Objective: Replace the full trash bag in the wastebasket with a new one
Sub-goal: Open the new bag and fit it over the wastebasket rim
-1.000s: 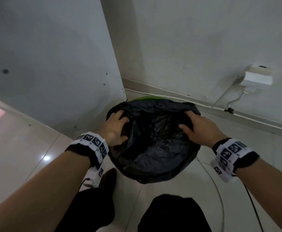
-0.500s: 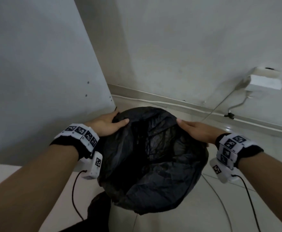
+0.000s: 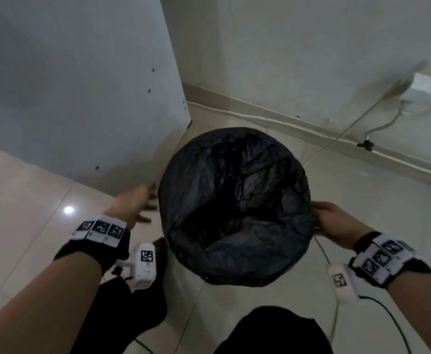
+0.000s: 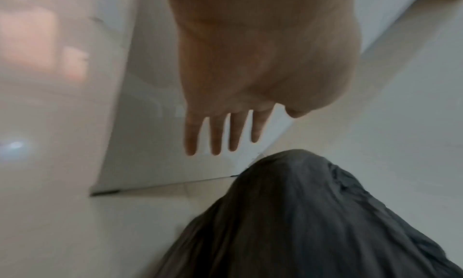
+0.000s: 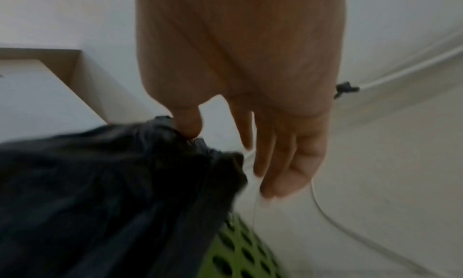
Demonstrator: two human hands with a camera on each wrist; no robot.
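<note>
A black trash bag (image 3: 234, 200) lines the wastebasket, its mouth spread round over the rim. The green lattice wastebasket (image 5: 240, 258) shows below the bag's edge only in the right wrist view. My left hand (image 3: 137, 203) hovers just left of the basket with its fingers (image 4: 215, 136) straight and spread, clear of the bag (image 4: 300, 223). My right hand (image 3: 331, 221) is at the rim's right side. Its thumb (image 5: 188, 124) touches the bag's folded edge (image 5: 175, 143), and its fingers (image 5: 275, 163) hang straight outside it.
A white cabinet panel (image 3: 81, 98) stands close on the left, with the wall and baseboard (image 3: 311, 123) behind. A white plug box (image 3: 429, 83) hangs at the upper right, and thin cables (image 3: 334, 315) trail over the tiled floor. My dark-clad legs (image 3: 132, 315) are at the bottom.
Both hands have come off the top of the bag's mouth. The left hand let go and drew away to the left. The right slid to the rim's outer right side.
</note>
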